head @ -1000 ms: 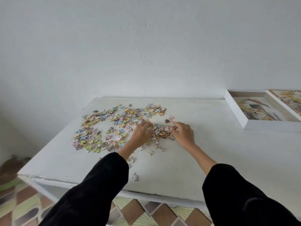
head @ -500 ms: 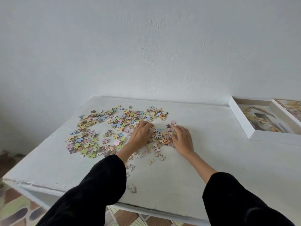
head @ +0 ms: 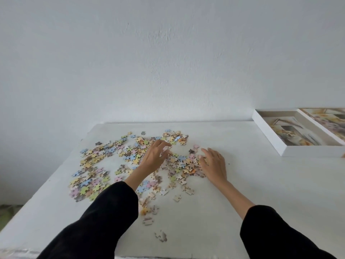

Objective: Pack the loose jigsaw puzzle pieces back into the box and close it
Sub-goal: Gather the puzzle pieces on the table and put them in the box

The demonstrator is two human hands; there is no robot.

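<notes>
My left hand (head: 155, 158) has lifted, seemingly empty, fingers loose; right hand (head: 212, 163) flat on pastel cardboard puzzle pieces (head: 184, 165); sweeping toward six o'clock could spill strays (head: 160, 236) off white table (head: 261, 184)

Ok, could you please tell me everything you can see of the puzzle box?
The box is a shallow white tray, cardboard by its look, lying open and flat on the table, far right. A pastel printed picture shows inside. What seems its lid lies along its right side, cut off by the frame.
</notes>
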